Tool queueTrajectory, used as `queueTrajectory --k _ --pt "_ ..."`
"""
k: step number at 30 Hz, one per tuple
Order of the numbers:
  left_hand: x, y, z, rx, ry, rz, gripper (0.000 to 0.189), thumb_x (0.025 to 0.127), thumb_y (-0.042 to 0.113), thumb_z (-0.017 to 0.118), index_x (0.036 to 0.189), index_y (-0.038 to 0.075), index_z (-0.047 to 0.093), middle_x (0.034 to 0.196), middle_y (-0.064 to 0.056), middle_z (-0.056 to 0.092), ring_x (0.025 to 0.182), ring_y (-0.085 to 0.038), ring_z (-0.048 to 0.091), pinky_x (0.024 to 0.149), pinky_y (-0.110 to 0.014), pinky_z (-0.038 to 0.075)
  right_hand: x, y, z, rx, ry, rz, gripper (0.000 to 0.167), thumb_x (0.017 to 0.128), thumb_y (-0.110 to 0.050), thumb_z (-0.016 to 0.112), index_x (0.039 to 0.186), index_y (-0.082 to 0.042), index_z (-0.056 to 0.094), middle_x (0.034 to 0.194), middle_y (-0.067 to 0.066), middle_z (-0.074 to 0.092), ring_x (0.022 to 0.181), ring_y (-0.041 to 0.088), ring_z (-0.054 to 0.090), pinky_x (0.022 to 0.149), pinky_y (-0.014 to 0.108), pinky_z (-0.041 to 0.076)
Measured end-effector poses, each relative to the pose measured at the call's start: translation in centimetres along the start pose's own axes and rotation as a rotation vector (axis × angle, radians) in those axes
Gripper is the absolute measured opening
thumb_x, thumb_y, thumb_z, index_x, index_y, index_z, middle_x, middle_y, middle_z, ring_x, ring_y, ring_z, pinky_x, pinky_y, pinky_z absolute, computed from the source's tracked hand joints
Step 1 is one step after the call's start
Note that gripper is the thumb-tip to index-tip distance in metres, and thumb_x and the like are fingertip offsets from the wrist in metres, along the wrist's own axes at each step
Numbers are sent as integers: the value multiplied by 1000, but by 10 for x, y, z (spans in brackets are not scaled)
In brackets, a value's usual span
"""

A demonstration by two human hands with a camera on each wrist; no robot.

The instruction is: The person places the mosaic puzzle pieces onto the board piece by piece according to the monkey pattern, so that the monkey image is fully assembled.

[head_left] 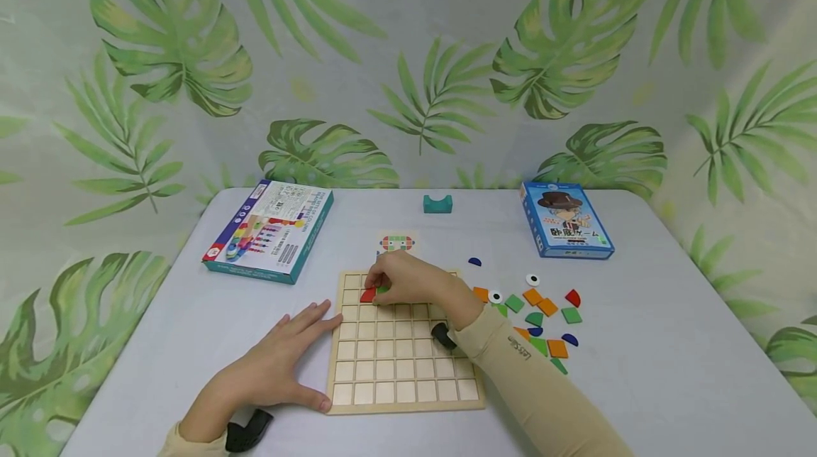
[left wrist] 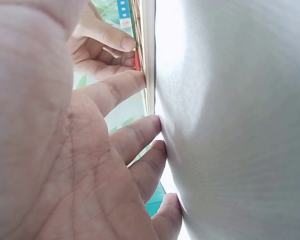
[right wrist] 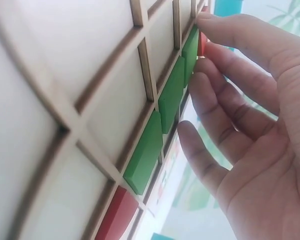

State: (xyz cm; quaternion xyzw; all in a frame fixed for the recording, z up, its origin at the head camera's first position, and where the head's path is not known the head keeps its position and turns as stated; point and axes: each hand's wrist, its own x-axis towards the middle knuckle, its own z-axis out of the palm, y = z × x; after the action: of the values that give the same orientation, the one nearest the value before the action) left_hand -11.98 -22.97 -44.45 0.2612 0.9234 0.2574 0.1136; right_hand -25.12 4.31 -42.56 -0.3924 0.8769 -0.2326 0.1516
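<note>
A wooden grid board (head_left: 386, 372) lies flat on the table. Over its far left part, my right hand (head_left: 408, 278) pinches a red piece (head_left: 367, 294) between thumb and fingertips, at the left end of a row. Several green pieces (right wrist: 142, 155) sit in neighbouring cells, with another red piece (right wrist: 117, 215) at the row's other end in the right wrist view. My left hand (head_left: 274, 358) is spread along the board's left side, thumb at the near corner and a fingertip against the edge. A small pattern card (head_left: 397, 243) lies just beyond the board, partly covered by the right hand.
Loose orange, green, blue, red and white pieces (head_left: 547, 306) are scattered right of the board. A game box (head_left: 271, 230) lies back left, a blue box (head_left: 567, 221) back right. Between them stands a teal block (head_left: 437, 204) with a curved notch.
</note>
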Motion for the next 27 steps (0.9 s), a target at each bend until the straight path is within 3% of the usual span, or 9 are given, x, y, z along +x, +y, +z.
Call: queueTrajectory --k 12,27 --pt "2 -1 0 8 -5 -1 124 65 74 91 165 18 44 177 -16 30 162 -48 28 126 -79 21 -2 -1 -3 17 4 22 14 95 -16 83 107 -9 81 102 1 79 86 6 68 82 20 59" --pt "1 1 0 -1 -17 -14 123 66 73 91 165 18 43 178 -15 29 163 -47 26 126 -79 20 0 -3 -1 -33 -13 12 17 96 -18 82 110 -9 82 103 2 80 88 8 68 82 20 58"
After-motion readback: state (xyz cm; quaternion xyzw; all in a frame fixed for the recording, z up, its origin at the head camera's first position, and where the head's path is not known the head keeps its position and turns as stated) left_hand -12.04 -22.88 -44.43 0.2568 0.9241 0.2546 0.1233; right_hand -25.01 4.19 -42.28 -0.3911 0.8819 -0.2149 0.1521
